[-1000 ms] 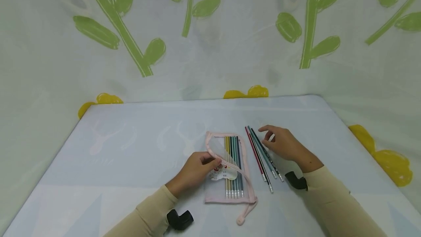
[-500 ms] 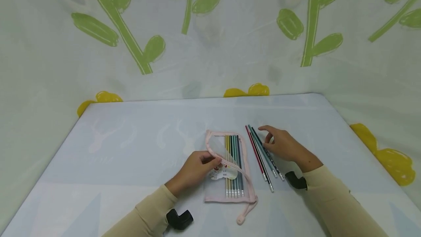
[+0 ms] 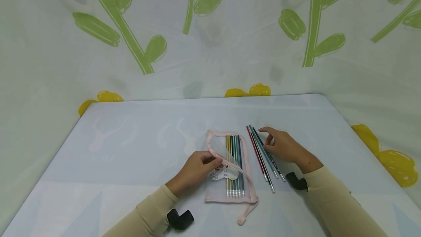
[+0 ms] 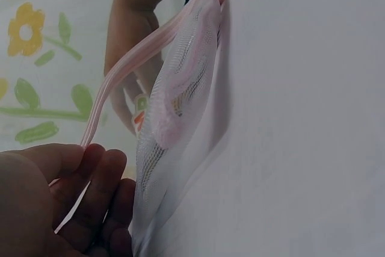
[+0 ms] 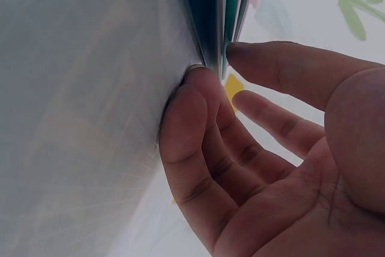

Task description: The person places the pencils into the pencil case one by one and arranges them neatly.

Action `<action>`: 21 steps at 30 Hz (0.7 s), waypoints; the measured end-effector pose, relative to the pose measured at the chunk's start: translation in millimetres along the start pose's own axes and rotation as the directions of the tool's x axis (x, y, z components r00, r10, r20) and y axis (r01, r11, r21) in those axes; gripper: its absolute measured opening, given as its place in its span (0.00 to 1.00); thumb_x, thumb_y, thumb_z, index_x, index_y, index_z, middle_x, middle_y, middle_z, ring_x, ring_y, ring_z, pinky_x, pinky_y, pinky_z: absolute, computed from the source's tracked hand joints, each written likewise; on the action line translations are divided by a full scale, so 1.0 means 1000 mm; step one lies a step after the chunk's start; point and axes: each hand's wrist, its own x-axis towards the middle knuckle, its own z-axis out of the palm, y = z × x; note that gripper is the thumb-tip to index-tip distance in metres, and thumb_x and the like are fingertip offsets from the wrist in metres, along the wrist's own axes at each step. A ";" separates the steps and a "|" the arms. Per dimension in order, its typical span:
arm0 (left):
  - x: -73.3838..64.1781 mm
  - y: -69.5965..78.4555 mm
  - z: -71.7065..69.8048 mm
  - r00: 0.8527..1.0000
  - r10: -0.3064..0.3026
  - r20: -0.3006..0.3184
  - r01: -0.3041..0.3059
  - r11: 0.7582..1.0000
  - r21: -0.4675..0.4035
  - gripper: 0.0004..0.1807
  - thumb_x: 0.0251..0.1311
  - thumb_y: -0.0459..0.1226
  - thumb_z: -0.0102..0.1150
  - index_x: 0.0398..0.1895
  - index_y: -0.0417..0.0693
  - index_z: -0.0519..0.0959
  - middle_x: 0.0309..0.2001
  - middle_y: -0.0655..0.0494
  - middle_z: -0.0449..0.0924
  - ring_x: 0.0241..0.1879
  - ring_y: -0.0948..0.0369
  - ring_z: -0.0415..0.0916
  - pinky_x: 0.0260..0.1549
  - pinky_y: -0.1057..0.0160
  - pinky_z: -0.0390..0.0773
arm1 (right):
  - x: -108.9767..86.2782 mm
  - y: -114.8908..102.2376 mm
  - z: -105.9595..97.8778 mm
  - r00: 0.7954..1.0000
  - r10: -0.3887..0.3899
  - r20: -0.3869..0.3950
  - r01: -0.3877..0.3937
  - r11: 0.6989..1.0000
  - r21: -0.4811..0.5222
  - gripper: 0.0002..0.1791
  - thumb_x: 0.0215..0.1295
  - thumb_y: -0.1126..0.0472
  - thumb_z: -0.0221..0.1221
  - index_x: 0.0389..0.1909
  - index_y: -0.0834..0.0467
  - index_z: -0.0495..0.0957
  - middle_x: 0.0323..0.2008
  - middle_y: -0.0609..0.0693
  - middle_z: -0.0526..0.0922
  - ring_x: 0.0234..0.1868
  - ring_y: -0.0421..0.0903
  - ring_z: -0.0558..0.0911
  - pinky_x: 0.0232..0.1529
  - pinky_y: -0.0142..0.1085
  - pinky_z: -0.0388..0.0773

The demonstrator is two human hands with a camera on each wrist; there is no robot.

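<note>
A mesh pencil pouch (image 3: 215, 193) with pink trim lies on the table, with several pencils (image 3: 235, 189) showing through it. My left hand (image 3: 198, 167) pinches its pink zipper edge (image 4: 129, 61) between thumb and fingers and lifts it. In the left wrist view this strip arches up from the mesh. To the right of the pouch lie several loose pencils (image 3: 263, 156), red, black and teal, fanned slightly. My right hand (image 3: 283, 143) is beside them, fingers loosely bent. In the right wrist view its fingertips come right up to a dark blue pencil (image 5: 204, 4).
A pink zipper pull (image 3: 241, 219) hangs off the pouch's near right corner. The white label (image 3: 227, 173) shows inside the mesh. Black wrist mounts (image 3: 180, 219) sit at both sleeves. Behind the table (image 3: 131, 134) stands a cloth with printed leaves (image 3: 95, 28).
The right hand has come slightly nearer the loose pencils, its thumb now overlapping the rightmost one. The left hand keeps its grip on the zipper edge. The head view has shifted slightly.
</note>
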 end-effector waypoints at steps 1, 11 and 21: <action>0.000 0.000 0.000 1.000 -0.001 -0.001 0.001 1.000 -0.002 0.13 0.69 0.43 0.59 0.43 0.43 0.86 0.35 0.52 0.87 0.37 0.65 0.78 0.40 0.69 0.77 | 0.000 0.000 0.000 1.000 -0.002 0.001 0.002 1.000 -0.002 0.33 0.67 0.65 0.61 0.72 0.57 0.64 0.43 0.58 0.80 0.32 0.45 0.76 0.32 0.35 0.78; -0.002 0.000 0.001 1.000 -0.018 0.002 0.018 1.000 -0.005 0.13 0.69 0.43 0.59 0.43 0.43 0.86 0.36 0.52 0.87 0.37 0.65 0.79 0.40 0.69 0.77 | 0.001 0.003 0.001 1.000 -0.006 0.019 0.006 1.000 0.009 0.37 0.65 0.65 0.63 0.73 0.58 0.60 0.37 0.55 0.79 0.32 0.45 0.76 0.34 0.36 0.77; 0.000 0.003 0.000 1.000 -0.013 0.004 0.013 1.000 -0.006 0.14 0.69 0.44 0.59 0.43 0.43 0.86 0.36 0.52 0.87 0.37 0.65 0.78 0.40 0.68 0.77 | 0.001 0.005 0.000 0.999 -0.048 0.023 0.048 0.999 -0.004 0.40 0.62 0.66 0.64 0.74 0.62 0.58 0.28 0.50 0.77 0.28 0.44 0.73 0.32 0.35 0.74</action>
